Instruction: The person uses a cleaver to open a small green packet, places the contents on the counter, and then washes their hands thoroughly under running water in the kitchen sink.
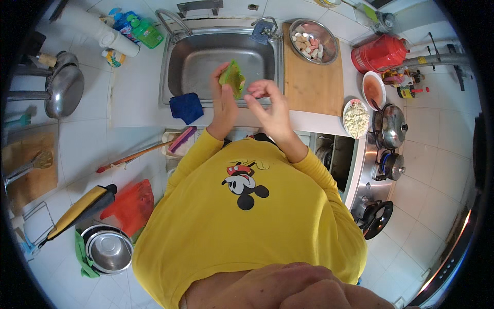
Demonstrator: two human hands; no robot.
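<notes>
My left hand (225,106) holds a small green packet (233,80) upright over the front part of the stainless steel sink (200,61); the packet seems to gape on the side facing me. Just right of it is my right hand (270,110), palm turned inward and fingers curled apart, with nothing seen between them. A folded dark blue cloth (186,108) lies over the sink's front left corner. To the right of the sink, a steel bowl (327,36) with white, tan and pink pieces stands on a wooden cutting board (312,87).
Along the right are a red container (376,54), a bowl of reddish liquid (373,89), a plate of pale chopped food (356,119) and a lidded pot (391,125) by the stove. A green soap bottle (146,33) stands back left. Beneath the counter, a drawer (335,160) is pulled out.
</notes>
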